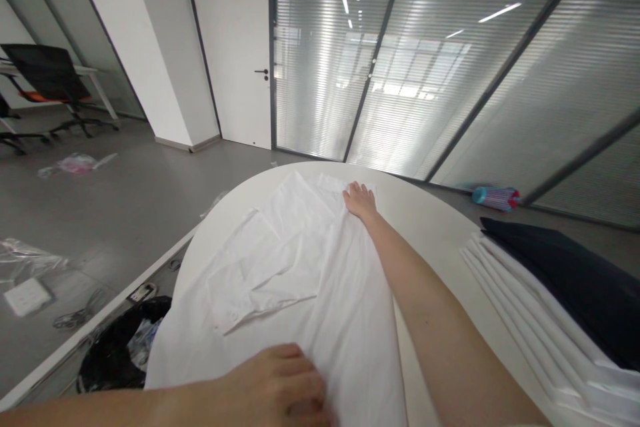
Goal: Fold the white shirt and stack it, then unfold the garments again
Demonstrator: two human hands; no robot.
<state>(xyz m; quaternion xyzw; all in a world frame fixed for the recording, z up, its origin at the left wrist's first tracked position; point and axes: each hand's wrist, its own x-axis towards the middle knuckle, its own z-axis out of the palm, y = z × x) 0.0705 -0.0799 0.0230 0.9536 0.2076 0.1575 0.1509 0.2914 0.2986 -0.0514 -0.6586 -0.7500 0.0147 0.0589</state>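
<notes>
A white buttoned shirt (295,267) lies spread over a round white table (425,213), with a sleeve and its cuff folded across the middle. At the far end, my right hand (360,200) lies on the shirt beside the collar area, its fingers spread and flat on the cloth. Close to me, my left hand (285,383) is over the lower part of the shirt. Its fingers are bent, the tips blurred and partly hidden, so I cannot tell whether it grips the cloth.
On the right, a stack of folded white garments (540,340) has a dark navy garment (565,273) on top. A black-lined bin (110,353) stands at lower left. Plastic wrap (25,253) and a white box (27,297) lie on the floor. An office chair (50,80) is farther back.
</notes>
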